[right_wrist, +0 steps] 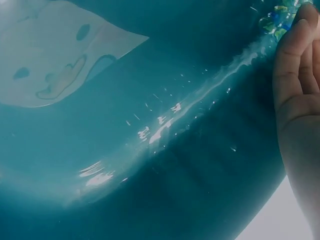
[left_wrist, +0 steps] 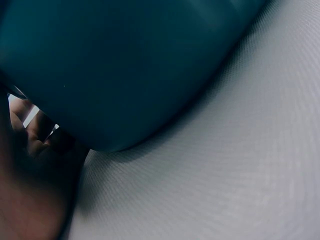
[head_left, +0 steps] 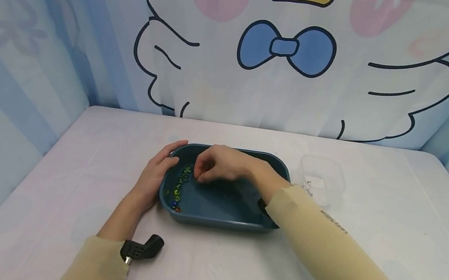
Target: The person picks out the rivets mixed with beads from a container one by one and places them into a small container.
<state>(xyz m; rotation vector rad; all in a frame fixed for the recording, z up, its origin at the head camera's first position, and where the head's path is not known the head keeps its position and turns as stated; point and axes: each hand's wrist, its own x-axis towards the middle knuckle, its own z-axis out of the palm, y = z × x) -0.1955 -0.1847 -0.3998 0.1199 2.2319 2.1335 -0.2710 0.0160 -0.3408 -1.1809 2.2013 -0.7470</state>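
A dark teal tray (head_left: 235,206) with raised sides sits on the table. Along its left end runs a line of small glass marbles (head_left: 178,189), green and yellow with blue and reddish ones at the near end. My left hand (head_left: 151,177) grips the tray's left side, thumb over the rim and fingers along the outside. Inside the tray, my right hand (head_left: 222,164) is bent down with curled fingers, thumb and index close together just right of the far marbles. In the right wrist view its fingertips overlap the marbles (right_wrist: 280,20); I cannot tell whether they pinch one.
A clear plastic box (head_left: 323,176) stands just right of the tray, partly behind the right forearm, with small shiny bits in it. White cloth (head_left: 203,265) covers the table. A printed curtain (head_left: 276,99) hangs along the back edge.
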